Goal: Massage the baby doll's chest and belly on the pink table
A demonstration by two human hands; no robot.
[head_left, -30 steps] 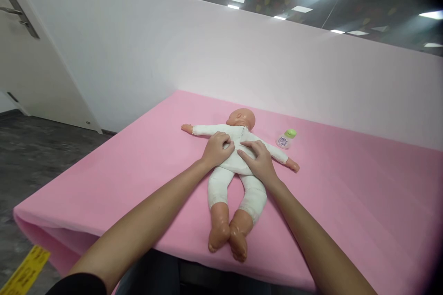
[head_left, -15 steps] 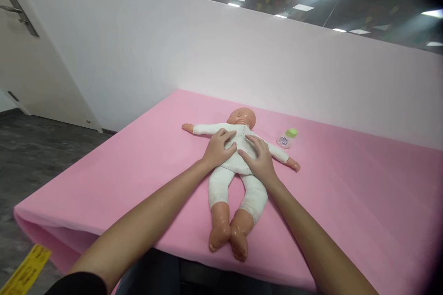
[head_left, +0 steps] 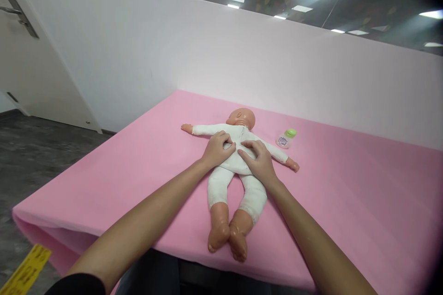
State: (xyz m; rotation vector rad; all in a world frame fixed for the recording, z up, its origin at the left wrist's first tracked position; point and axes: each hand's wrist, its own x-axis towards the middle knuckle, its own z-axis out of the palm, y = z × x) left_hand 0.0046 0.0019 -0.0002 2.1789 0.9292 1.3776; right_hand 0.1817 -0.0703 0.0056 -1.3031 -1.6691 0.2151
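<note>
A baby doll point(head_left: 236, 162) in a white one-piece suit lies on its back on a pink mat point(head_left: 145, 166), arms spread, bare feet toward me. My left hand point(head_left: 217, 149) rests on the left side of the doll's chest with fingers curled against the cloth. On the right side of the chest lies my right hand point(head_left: 258, 160), fingers bent and pressing the suit. Both hands touch the doll's torso and their fingertips nearly meet at the middle. Neither hand lifts anything.
A small clear bottle with a green cap point(head_left: 286, 138) lies on the mat beyond the doll's arm on the right. A white partition wall point(head_left: 207, 60) backs the mat. A white door point(head_left: 31, 55) stands at left, and dark floor point(head_left: 41, 147) lies below it.
My fingers stretched out over the doll's chest half a second ago and have curled back in. The doll and the bottle have stayed in place.
</note>
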